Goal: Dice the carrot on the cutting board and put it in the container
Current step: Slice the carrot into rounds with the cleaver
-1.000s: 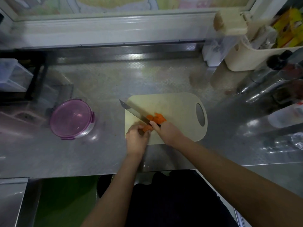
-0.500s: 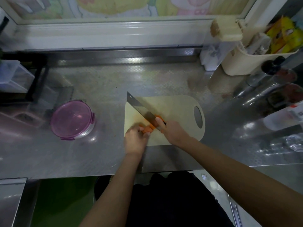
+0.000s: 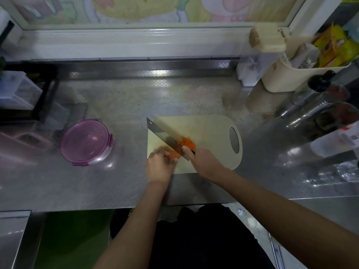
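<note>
Evidently mid-dice, right fingers [image 3: 186, 151] are gripping the broad steel knife [image 3: 163, 135], left fingers [image 3: 156, 154] pinning the orange carrot [image 3: 172, 154] on the beige plastic cutting board [image 3: 206, 129], likely needing another downward chop.

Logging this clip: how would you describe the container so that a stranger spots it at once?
Start at the steel counter. Left of the board, apart from it, sits the container. It alone is round, low and see-through purple on top.
</note>
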